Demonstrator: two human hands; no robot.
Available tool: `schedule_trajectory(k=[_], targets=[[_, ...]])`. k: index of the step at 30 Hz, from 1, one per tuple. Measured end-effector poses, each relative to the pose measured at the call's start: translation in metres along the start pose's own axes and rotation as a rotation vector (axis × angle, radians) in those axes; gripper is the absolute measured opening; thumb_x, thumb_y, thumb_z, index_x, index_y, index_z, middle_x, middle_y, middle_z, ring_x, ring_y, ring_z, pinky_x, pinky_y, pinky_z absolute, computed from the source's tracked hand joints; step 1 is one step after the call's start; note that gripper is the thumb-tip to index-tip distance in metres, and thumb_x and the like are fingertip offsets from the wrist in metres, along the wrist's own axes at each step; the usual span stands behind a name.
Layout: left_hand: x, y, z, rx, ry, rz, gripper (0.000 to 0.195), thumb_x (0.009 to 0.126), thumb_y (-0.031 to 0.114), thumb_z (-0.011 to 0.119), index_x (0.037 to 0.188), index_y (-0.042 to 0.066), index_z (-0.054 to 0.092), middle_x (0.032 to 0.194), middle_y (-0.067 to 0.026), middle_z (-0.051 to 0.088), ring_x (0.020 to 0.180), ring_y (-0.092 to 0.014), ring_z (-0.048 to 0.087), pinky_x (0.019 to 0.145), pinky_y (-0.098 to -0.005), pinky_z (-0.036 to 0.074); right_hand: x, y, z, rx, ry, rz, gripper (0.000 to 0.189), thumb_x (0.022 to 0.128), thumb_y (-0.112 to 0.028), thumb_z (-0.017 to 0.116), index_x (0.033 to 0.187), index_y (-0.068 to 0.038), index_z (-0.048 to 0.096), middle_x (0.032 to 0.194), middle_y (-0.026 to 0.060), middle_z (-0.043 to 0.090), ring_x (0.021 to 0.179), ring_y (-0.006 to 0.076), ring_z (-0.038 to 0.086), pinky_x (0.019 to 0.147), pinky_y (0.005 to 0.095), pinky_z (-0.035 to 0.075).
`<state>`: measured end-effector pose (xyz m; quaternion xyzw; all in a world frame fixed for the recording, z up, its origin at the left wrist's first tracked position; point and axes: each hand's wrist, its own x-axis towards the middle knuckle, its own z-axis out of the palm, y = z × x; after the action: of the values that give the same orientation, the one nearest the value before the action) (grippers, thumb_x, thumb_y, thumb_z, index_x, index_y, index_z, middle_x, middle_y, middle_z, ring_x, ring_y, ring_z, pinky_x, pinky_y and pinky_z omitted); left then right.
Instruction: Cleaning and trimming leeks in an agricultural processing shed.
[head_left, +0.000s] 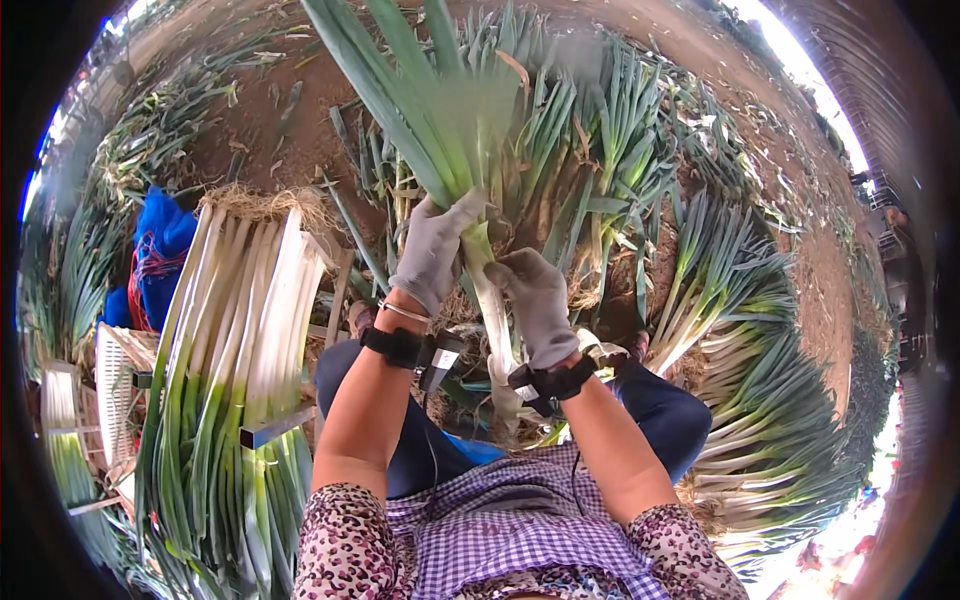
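My left hand (442, 244), in a grey glove, grips a leek (487, 289) where its green leaves start. The leaves fan out away from me, and the white shank points down towards my lap. My right hand (532, 300), gloved as well, is at the side of the shank with thumb and fingers bent together; whether it pinches an outer layer I cannot tell. The root end hangs low between my knees, partly blurred. Pale peeled layers lie near my right wrist.
Trimmed leeks (232, 315) lie in a rack with a metal bar (277, 427) at the left, beside a white plastic crate (116, 397) and blue netting (161, 247). Untrimmed leeks (622, 120) stand ahead; more leeks (772, 420) are heaped at the right. Leaf scraps litter the soil.
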<state>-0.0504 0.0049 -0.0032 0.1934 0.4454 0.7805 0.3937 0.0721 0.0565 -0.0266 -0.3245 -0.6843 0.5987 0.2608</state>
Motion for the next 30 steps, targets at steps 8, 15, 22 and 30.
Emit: schedule_trajectory(k=[8,15,22,30], targets=[[0.003,-0.012,-0.005,-0.294,-0.069,-0.053,0.025,0.08,0.019,0.054,0.098,0.003,0.05,0.081,-0.0049,0.056,0.07,-0.015,0.056,0.064,-0.0282,0.048,-0.001,-0.011,-0.003,-0.188,0.129,-0.105,0.021,0.075,-0.019,0.056,0.083,0.0,0.054,0.07,0.0109,0.06,0.063,0.0216,0.058,0.06,0.0296,0.045],[-0.005,-0.006,-0.004,-0.289,-0.096,-0.159,0.032,0.078,0.026,0.057,0.097,0.001,0.051,0.082,-0.0082,0.058,0.072,-0.015,0.056,0.059,-0.0265,0.047,0.021,-0.009,-0.011,-0.635,-0.019,-0.048,0.019,0.07,-0.016,0.054,0.079,0.0,0.058,0.064,0.0132,0.059,0.057,0.0237,0.058,0.056,0.0312,0.045],[-0.004,0.007,-0.007,-0.28,-0.115,-0.003,0.051,0.077,0.04,0.054,0.095,-0.007,0.048,0.081,-0.0149,0.057,0.076,-0.023,0.058,0.074,-0.0356,0.047,-0.012,0.058,-0.052,-1.196,-0.354,0.291,0.03,0.07,-0.031,0.055,0.077,-0.002,0.06,0.073,0.0173,0.059,0.069,0.0313,0.057,0.066,0.0375,0.045],[0.002,0.013,-0.009,-0.216,0.083,0.033,0.032,0.077,0.032,0.057,0.089,0.003,0.052,0.071,-0.0024,0.052,0.06,-0.011,0.052,0.053,-0.0224,0.044,0.006,-0.004,0.003,-0.265,-0.186,-0.141,0.036,0.074,-0.017,0.059,0.102,0.003,0.045,0.103,0.0185,0.051,0.093,0.0228,0.051,0.075,0.0295,0.042]])
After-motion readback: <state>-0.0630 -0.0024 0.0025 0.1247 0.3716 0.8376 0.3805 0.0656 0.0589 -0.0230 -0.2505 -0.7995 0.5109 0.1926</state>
